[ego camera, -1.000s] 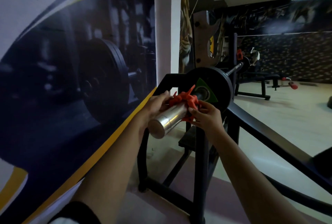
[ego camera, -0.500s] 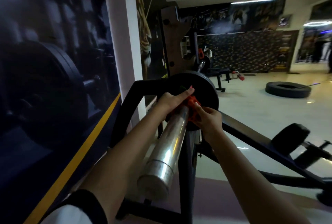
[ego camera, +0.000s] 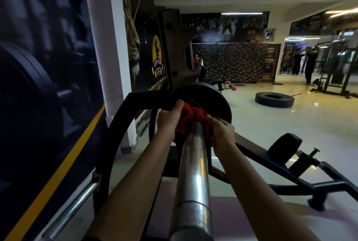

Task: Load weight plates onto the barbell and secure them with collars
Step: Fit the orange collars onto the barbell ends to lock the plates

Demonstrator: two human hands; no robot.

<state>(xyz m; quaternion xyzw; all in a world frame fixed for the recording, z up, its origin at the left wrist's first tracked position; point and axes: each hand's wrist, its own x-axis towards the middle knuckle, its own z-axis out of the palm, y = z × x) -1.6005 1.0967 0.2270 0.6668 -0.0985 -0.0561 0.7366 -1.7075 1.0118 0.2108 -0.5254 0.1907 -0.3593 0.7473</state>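
The view has swung behind the barbell sleeve (ego camera: 193, 178), which runs away from the viewer. Left hand (ego camera: 169, 119) and right hand (ego camera: 220, 133) both grip the red collar (ego camera: 190, 117) on it, against the black weight plate (ego camera: 215, 105). Beyond the plate lies a tyre (ego camera: 274, 99).

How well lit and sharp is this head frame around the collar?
Head view: dim overall; red plastic collar and black round weight plate sit in shadow, detail murky; glare streaks on the shiny steel barbell sleeve; wide-angle bending at edges; both hands reasonably sharp.
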